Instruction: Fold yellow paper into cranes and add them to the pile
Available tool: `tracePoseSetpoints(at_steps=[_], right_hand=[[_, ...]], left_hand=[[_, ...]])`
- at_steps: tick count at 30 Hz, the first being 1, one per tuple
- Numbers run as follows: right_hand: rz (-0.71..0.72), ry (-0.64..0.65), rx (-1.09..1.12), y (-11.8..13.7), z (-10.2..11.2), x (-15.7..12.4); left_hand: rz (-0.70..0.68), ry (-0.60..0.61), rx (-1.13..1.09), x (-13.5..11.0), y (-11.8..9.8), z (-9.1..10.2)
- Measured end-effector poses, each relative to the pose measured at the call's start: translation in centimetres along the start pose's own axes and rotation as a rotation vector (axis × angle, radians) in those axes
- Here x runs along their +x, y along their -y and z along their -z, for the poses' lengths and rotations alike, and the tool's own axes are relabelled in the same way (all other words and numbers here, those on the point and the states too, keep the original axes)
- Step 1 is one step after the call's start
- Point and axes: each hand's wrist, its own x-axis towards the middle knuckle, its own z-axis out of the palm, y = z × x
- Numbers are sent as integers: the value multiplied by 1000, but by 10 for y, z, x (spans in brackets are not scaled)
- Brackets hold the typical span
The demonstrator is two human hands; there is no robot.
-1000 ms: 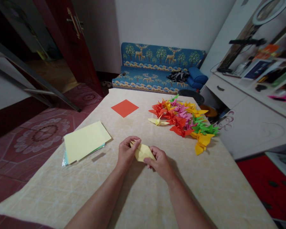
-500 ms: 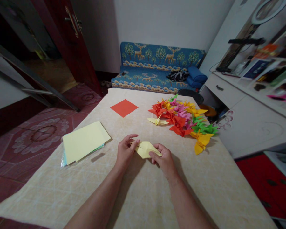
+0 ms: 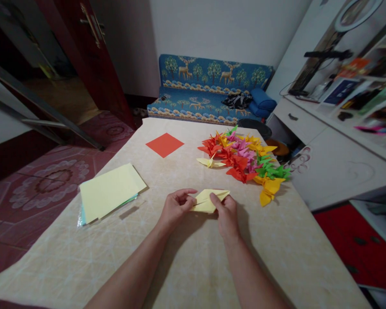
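A folded piece of pale yellow origami paper (image 3: 205, 202) is held between both hands over the near middle of the table. My left hand (image 3: 177, 207) pinches its left end with thumb and fingers. On the other side, my right hand (image 3: 225, 210) grips it with the thumb pressed on top and the fingers underneath, partly hidden. Beyond the hands stands a finished pale yellow paper crane (image 3: 210, 162), beside a heap of paper cranes (image 3: 239, 156) in red, pink, orange and green.
A flat red paper square (image 3: 165, 145) lies toward the far left of the cloth-covered table (image 3: 193, 257). At the left rests a stack of yellow paper sheets (image 3: 112, 192) with blue-green edges below. A blue patterned sofa (image 3: 209, 92) stands behind the table, a white cabinet (image 3: 334, 159) at right.
The folded yellow paper has turned and shifted slightly right between my hands. My right thumb now lies across its top face, and my left fingers have closed in more. The view has shifted slightly.
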Motion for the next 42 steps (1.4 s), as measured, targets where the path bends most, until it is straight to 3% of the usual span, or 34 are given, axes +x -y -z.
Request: tracePoseSetpoints(at_steps=[12, 17, 22, 36, 42], right_hand=[[61, -100, 66, -2, 2, 3], [70, -108, 6, -2, 2, 2], [89, -101, -52, -1, 3, 2], [85, -60, -135, 2, -1, -3], [110, -119, -137, 0, 1, -1]], left_hand=[[137, 77, -116, -4, -8, -2], [124, 129, -109, -4, -6, 0], [133, 89, -87, -2, -4, -2], [96, 114, -9, 0, 5, 0], [103, 115, -37, -2, -1, -1]])
